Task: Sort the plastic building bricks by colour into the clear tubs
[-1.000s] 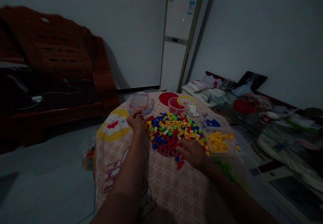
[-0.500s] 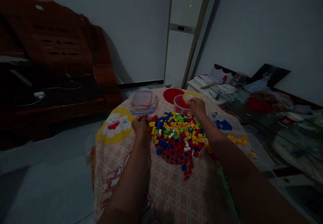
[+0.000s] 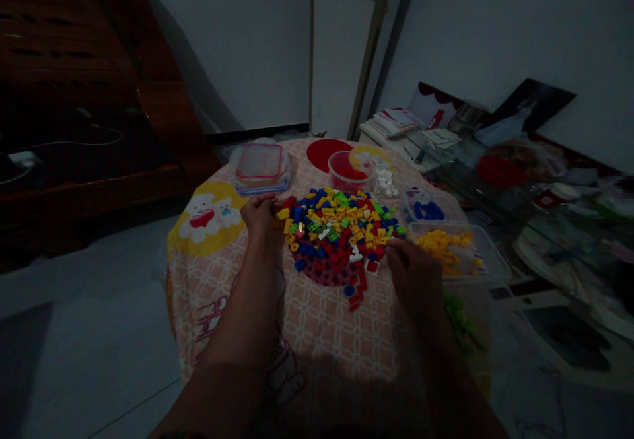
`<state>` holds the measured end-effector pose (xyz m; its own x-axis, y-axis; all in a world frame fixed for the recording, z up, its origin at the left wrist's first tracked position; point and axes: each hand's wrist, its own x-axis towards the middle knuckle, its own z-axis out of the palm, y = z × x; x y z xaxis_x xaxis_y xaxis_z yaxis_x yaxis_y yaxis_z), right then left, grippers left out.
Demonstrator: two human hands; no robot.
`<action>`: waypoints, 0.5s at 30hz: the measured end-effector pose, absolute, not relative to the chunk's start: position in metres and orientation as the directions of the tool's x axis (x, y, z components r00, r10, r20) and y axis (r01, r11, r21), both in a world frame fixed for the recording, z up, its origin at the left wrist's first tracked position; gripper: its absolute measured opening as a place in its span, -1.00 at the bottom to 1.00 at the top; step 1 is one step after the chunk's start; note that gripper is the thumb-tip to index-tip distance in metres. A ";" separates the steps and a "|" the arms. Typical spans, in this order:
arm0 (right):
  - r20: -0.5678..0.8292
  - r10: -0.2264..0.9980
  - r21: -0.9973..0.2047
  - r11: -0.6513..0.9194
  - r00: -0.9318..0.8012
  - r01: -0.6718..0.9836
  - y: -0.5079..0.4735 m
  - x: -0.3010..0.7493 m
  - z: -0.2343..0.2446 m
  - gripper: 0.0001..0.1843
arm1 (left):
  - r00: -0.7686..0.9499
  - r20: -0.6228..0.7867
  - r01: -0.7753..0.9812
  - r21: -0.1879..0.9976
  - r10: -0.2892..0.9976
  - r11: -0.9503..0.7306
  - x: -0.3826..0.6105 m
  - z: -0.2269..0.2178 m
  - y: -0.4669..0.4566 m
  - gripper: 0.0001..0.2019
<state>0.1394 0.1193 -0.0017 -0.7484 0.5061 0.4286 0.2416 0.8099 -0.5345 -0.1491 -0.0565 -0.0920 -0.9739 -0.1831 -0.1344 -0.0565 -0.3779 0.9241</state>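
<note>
A heap of small red, yellow, blue and green building bricks (image 3: 339, 231) lies in the middle of a round table with a patterned cloth (image 3: 317, 327). My left hand (image 3: 260, 214) rests at the heap's left edge with its fingers curled; what they hold is hidden. My right hand (image 3: 413, 274) lies at the heap's right front edge, fingers bent down onto the bricks near a white piece. A clear tub of red bricks (image 3: 348, 171) stands behind the heap. A tub of yellow bricks (image 3: 446, 251) sits beside my right hand, and a tub of blue ones (image 3: 426, 209) lies beyond it.
Stacked flat lidded boxes (image 3: 260, 165) sit at the table's back left, a red lid (image 3: 324, 153) at the back. A container of green bricks (image 3: 463, 323) is at the right front. A cluttered glass table (image 3: 535, 214) stands to the right, a wooden bench (image 3: 74, 129) to the left.
My right hand reached from the heap's front to the red tub at the back, then came back to the heap's right front edge. The left hand stayed put. The view tilted down.
</note>
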 end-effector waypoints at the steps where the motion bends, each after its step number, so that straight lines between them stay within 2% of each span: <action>1: 0.393 0.535 -0.525 0.798 -0.748 0.296 0.118 0.141 -0.017 -0.71 | -0.975 -0.132 -0.057 0.927 -0.180 -0.370 -0.148 -0.092 -0.057 -0.81; 5: 0.236 0.594 -0.426 0.775 -0.769 0.467 0.115 0.134 -0.056 -0.68 | -0.978 -0.121 -0.059 0.942 -0.170 -0.330 -0.145 -0.092 -0.061 -0.81; 9: 0.223 0.602 -0.369 0.780 -0.767 0.505 0.116 0.121 -0.063 -0.68 | -0.979 -0.115 -0.052 0.939 -0.168 -0.339 -0.141 -0.088 -0.060 -0.80; 15: 0.204 0.685 -0.353 0.718 -0.700 0.600 0.118 0.115 -0.057 -0.82 | -0.979 -0.132 -0.063 0.922 -0.156 -0.382 -0.138 -0.085 -0.058 -0.81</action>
<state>0.1152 0.1175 -0.0565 -0.6997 0.6848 0.2036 0.5998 0.7179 -0.3534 -0.1379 -0.0581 -0.0845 -0.9788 -0.1565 -0.1321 -0.0633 -0.3822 0.9219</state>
